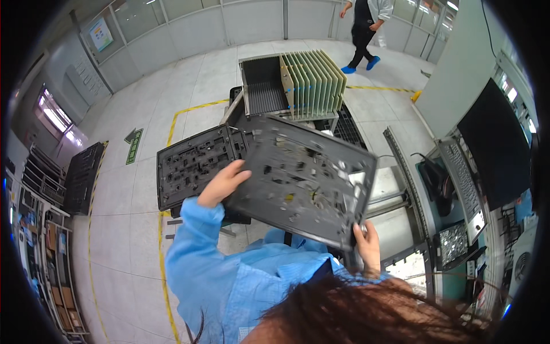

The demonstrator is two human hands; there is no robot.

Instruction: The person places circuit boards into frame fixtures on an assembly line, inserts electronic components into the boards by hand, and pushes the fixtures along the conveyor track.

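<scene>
Between my hands a large black rectangular tray (303, 186) with many cutouts is held up, tilted and smeared by motion. My left hand (223, 183) is closed on its left edge, thumb on top and the other fingers partly hidden. At the near right corner my right hand (368, 246) grips the tray, its fingers partly beneath. Just left of it and lower lies a similar black tray (192, 166) with cutouts, part of its right side covered by the held one. Beyond stands a black ribbed bin (263, 86) with a row of upright pale green boards (315, 83).
To the right are a metal conveyor rail (404, 183), a keyboard (458, 172), a dark monitor (495, 143) and a handheld scanner (436, 183). A person (366, 28) in blue shoe covers walks at the back. Shelving (54, 264) stands at the left, past yellow floor tape.
</scene>
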